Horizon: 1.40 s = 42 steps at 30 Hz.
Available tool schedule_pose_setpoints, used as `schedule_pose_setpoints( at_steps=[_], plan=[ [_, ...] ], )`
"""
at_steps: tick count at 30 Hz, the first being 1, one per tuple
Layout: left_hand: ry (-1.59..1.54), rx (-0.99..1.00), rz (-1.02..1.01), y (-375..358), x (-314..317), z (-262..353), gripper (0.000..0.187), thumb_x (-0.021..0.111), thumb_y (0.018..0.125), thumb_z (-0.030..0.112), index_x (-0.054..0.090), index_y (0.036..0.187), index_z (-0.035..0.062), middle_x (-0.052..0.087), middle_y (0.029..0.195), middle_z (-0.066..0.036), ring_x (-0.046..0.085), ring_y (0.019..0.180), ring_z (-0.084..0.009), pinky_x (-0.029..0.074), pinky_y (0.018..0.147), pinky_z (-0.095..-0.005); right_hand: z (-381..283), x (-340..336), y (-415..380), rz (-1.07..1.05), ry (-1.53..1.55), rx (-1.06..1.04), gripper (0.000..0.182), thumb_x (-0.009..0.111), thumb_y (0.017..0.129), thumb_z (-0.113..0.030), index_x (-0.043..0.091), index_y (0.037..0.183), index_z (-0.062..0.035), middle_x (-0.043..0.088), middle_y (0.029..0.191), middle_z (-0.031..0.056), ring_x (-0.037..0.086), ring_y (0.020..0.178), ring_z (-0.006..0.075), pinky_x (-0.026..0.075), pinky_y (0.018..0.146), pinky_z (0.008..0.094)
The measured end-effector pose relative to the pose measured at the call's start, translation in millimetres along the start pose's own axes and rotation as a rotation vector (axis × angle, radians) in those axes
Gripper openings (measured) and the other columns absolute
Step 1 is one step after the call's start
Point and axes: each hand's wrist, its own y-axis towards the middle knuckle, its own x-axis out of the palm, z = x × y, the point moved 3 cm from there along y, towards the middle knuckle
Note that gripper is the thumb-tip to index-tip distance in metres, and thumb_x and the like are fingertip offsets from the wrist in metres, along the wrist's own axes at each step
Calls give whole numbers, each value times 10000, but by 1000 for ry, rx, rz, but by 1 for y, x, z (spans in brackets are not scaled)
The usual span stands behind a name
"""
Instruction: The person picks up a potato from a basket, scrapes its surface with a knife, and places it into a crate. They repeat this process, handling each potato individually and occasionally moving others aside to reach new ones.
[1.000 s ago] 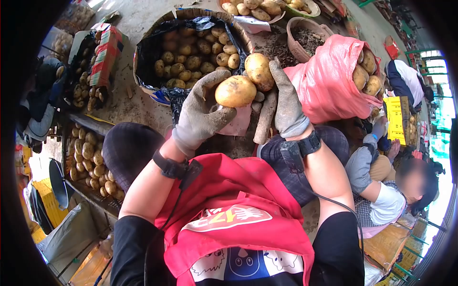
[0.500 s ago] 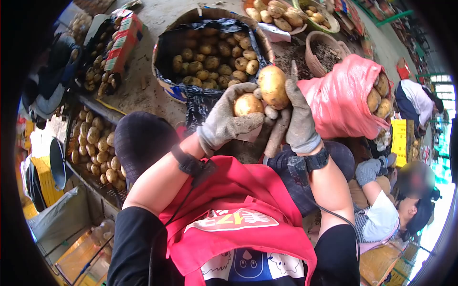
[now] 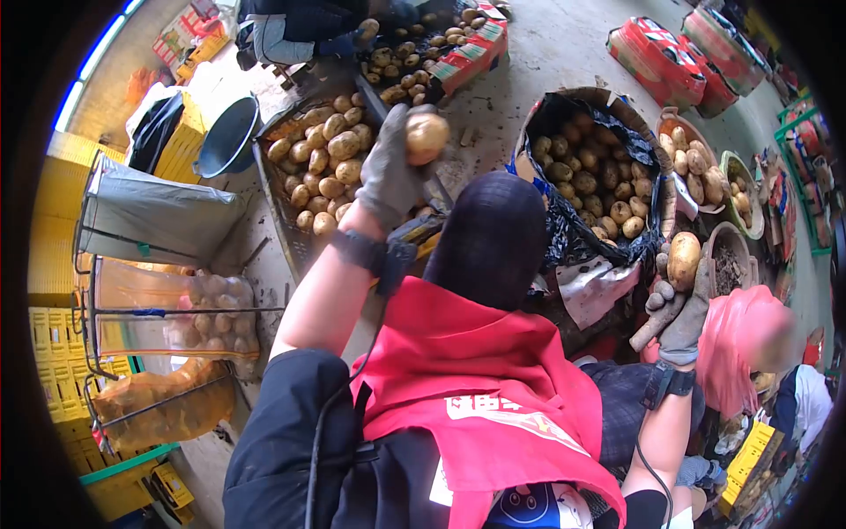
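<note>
As seen in the head view, the gloved left hand point(image 3: 388, 181) is clamped on a round potato point(image 3: 426, 138), close to the right edge of the crate point(image 3: 269, 189), though its thumb is hard to make out. The right hand point(image 3: 686, 326) has thumb and fingers around an oval potato point(image 3: 684, 262), just off the near right edge of the black-lined carton point(image 3: 668, 181). Gloves on smooth skin could slip — and if the round one clipped the crate's edge, it might bounce to the floor point(image 3: 546, 53), bruised.
</note>
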Motion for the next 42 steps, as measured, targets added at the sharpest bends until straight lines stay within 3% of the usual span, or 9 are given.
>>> schedule_pose_setpoints(
  at_steps=[7,11,18,20,31,34,38,41,42],
  plan=[
    [-126,-415,546,-118,-213,-52,464,616,1039,366,528,1398,85,687,1231,-116,702,970,-237,595,792,-324,7,35,-11,-10,-170,-5,527,623,1004,-531,633,1248,-64,697,948,14,554,613,77,474,524,234],
    [53,-331,219,-153,-183,-50,534,589,1050,328,439,1518,118,636,1356,-87,670,1097,-198,552,844,-305,17,100,-31,-127,-432,-38,450,685,968,-464,662,1196,-77,607,750,-17,548,593,71,452,523,226],
    [-296,-198,-389,-188,-51,13,863,768,918,150,273,1625,182,524,1466,-109,626,1176,-224,526,931,-325,77,275,-88,-697,-718,17,511,759,948,-290,615,1336,11,674,958,19,562,693,53,487,601,230],
    [-287,-105,-332,-191,-48,21,1036,859,808,65,236,1624,203,516,1476,-155,555,1327,-280,519,1048,-375,110,287,-84,-833,-670,81,460,712,986,-229,595,1349,28,678,941,34,556,647,47,475,569,221],
    [-143,58,-103,-219,-131,72,858,865,833,242,366,1525,149,616,1249,-131,685,1057,-283,598,844,-370,51,278,-75,-459,-658,-7,198,673,1001,-214,674,1084,-34,692,856,35,554,580,56,445,504,195],
    [-102,151,-92,-233,-158,126,648,801,894,409,524,1383,87,667,1103,-117,692,871,-248,588,790,-393,34,249,-53,-400,-628,-78,236,667,1016,-326,638,953,-100,618,759,-9,531,548,54,421,481,189],
    [121,532,117,-264,-224,260,710,705,952,507,476,1456,62,679,1169,-132,687,1012,-238,607,819,-371,5,209,-39,-230,-587,-97,319,655,1014,-452,608,909,-154,598,723,-20,511,502,58,404,454,186],
    [-348,482,-380,-313,-246,390,831,641,971,500,340,1542,-24,541,1411,-205,649,1135,-303,593,861,-370,-7,188,-36,-134,-535,-91,348,637,1013,-501,647,1002,-153,663,794,-23,513,474,33,382,394,185],
    [-257,674,-273,-327,-282,419,913,677,940,469,273,1571,-54,501,1469,-230,614,1212,-320,554,963,-417,-12,184,-38,-115,-529,-100,370,636,1012,-507,661,1037,-138,678,821,-15,515,478,33,387,396,188]
  ],
)
